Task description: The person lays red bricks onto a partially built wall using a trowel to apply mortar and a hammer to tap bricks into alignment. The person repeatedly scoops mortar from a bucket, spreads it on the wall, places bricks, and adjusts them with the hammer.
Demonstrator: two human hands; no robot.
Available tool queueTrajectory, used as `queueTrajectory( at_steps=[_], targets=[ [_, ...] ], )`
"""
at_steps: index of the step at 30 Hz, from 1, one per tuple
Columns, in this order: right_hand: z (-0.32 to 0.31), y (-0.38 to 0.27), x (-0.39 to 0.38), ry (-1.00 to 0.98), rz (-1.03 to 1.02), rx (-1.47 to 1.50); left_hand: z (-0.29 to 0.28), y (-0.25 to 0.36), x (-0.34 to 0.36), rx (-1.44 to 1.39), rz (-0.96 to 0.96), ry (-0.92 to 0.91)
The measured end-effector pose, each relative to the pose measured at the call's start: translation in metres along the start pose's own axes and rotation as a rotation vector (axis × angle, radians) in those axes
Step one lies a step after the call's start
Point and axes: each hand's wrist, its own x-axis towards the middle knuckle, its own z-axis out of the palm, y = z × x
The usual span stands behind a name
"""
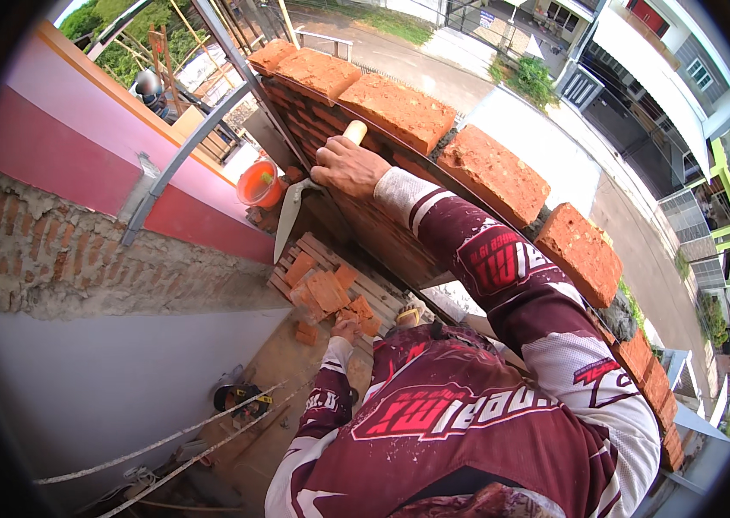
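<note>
My right hand [347, 168] is closed round the pale wooden handle of a trowel [289, 220], beside the inner face of a brick wall [300, 112]. The trowel's grey metal blade points down and to the left. Lower down, my left hand [346, 328] is at the edge of an orange brick [327, 292], with its fingers curled against it; part of the grip is hidden. More bricks and broken pieces [368, 318] lie just under and around that hand, on wooden slats [283, 281]. Single bricks [494, 173] form the wall's top course, with gaps between some of them.
A taut string runs along the top course. An orange bucket [259, 184] stands beyond the trowel. A curved grey metal bar [183, 155] crosses at the left before a pink wall [63, 147]. Ropes [166, 445] stretch across lower left. Another person [153, 95] is far off; a street [615, 224] lies below right.
</note>
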Motion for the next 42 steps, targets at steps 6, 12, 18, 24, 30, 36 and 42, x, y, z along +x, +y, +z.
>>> queueTrajectory(
  at_steps=[6, 12, 18, 24, 30, 36, 42],
  targets=[
    [0.009, 0.003, 0.007, -0.032, 0.137, 0.048, -0.015, -0.006, -0.008, -0.056, -0.122, -0.093],
    [0.013, 0.005, 0.009, 0.027, 0.092, 0.065, -0.012, -0.004, -0.007, 0.028, -0.122, -0.031],
    [0.008, -0.006, 0.0, 0.028, 0.117, 0.141, -0.02, 0.006, -0.007, -0.024, -0.153, -0.059],
    [-0.016, -0.079, -0.056, 0.039, 0.393, 0.626, -0.004, 0.009, 0.0, 0.159, -0.169, -0.037],
    [-0.1, -0.084, -0.102, 0.229, 0.766, 1.065, 0.027, 0.031, 0.017, 0.09, 0.058, -0.278],
    [-0.248, -0.008, -0.135, 0.622, 0.772, 0.664, 0.134, 0.164, -0.04, 0.29, 0.757, -0.203],
    [-0.278, 0.022, -0.17, 0.709, 0.919, 0.535, 0.233, 0.316, -0.166, 0.589, 1.763, -0.127]
  ],
)
